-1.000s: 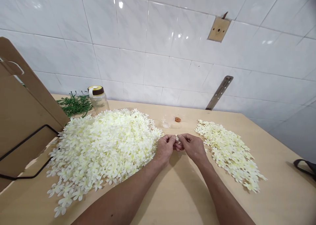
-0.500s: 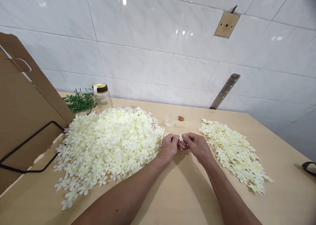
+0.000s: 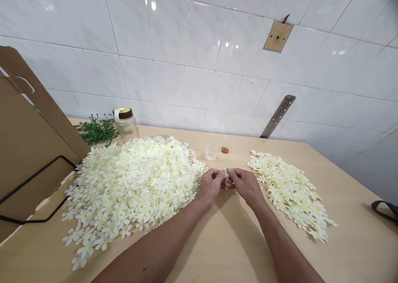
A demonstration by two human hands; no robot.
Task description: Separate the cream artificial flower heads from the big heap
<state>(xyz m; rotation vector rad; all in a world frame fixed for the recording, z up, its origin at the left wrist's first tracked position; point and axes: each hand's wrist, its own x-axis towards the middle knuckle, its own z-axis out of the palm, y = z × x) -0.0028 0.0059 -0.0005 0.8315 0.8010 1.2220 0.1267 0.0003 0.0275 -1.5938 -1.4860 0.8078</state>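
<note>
My left hand and my right hand meet over the wooden table, fingertips pinched together on one small white fabric flower. A big heap of the same cream-white flowers lies just left of my left hand. A flatter, smaller spread of flowers lies to the right of my right hand. Most of the held flower is hidden by my fingers.
A tilted cardboard box with a black strap stands at the left edge. Green plastic stems and a clear jar with a brown lid sit by the tiled wall. A small clear cup and brown cap lie behind my hands.
Both hands stay pinched on the same flower in the same spot; only the fingers work slightly. The camera view shifted a little.
</note>
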